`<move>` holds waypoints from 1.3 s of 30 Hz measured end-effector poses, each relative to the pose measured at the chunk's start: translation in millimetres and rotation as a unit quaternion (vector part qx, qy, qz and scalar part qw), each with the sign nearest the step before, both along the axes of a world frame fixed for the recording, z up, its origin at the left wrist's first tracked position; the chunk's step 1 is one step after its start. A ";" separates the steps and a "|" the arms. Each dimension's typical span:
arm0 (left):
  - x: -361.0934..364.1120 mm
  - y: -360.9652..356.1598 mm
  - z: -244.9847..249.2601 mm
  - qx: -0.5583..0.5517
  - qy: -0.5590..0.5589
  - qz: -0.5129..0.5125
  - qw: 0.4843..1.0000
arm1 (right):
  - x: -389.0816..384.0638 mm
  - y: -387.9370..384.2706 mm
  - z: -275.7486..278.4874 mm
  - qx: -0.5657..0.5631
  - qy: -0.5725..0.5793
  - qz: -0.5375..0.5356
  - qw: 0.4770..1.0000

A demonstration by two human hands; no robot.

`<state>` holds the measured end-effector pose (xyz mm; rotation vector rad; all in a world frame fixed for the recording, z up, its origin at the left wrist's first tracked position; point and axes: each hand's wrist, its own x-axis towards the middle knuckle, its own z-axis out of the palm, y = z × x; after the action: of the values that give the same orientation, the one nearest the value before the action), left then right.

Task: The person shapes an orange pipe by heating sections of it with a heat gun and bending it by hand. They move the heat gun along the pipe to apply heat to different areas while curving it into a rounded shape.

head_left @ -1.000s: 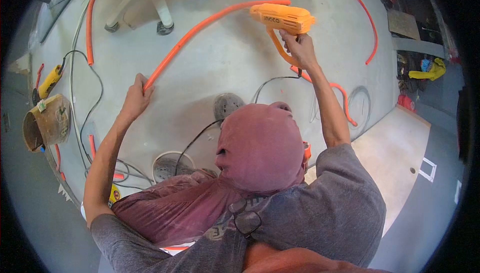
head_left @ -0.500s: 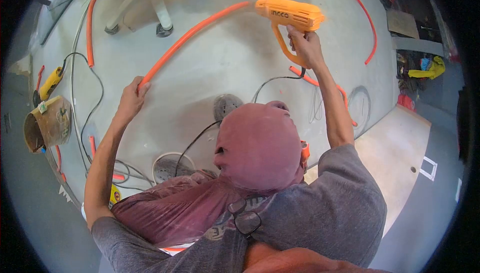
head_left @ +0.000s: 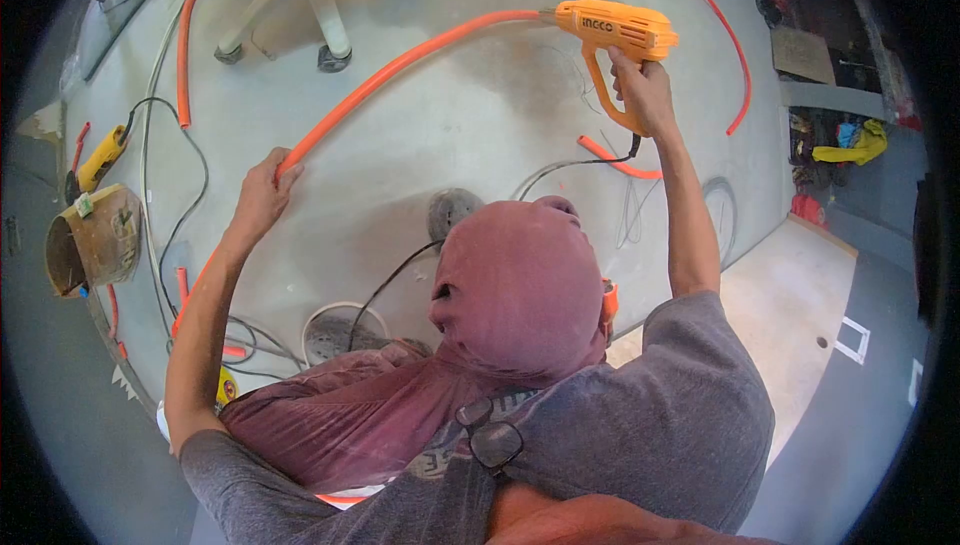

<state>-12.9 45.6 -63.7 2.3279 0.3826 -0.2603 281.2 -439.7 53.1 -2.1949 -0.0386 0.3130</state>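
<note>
My left hand (head_left: 262,197) is closed around a long orange tube (head_left: 370,75), which arches up and to the right from it. The right hand (head_left: 642,90) grips the handle of an orange-yellow heat gun (head_left: 615,28) marked INGCO. Its nozzle meets the far end of the tube in this view. A dark cord runs down from the gun's handle. Below it, on the floor, lies a short bent orange piece (head_left: 615,162). Rounded maroon cloth (head_left: 520,295) fills the space between my arms and hides the floor under it.
A wheeled chair base (head_left: 322,5) stands at the upper left. Left of me are a yellow-handled power tool (head_left: 102,158), a cardboard box (head_left: 108,235) and loose cables. Shelving with a yellow cloth (head_left: 853,143) is at right, above a pale board (head_left: 790,295).
The heat gun and my right hand have moved right, and the tube's far end has shifted right with the nozzle. My left hand stays nearly in place.
</note>
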 end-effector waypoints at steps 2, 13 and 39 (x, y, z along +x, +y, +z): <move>0.6 -0.1 2.9 -0.001 0.005 -0.001 1.000 | -2.0 1.5 5.8 -0.019 -0.004 -0.013 1.000; -2.6 1.2 2.9 -0.025 0.036 -0.004 0.999 | 4.2 9.9 15.4 -0.004 0.013 0.044 0.999; -2.5 7.4 -0.8 -0.012 0.028 -0.009 0.999 | -13.4 50.5 71.9 -0.154 -0.002 0.164 0.974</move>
<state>-15.4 52.9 -64.5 2.3055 0.3839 -0.3390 267.9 -389.2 125.0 -2.4962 -0.3822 0.5293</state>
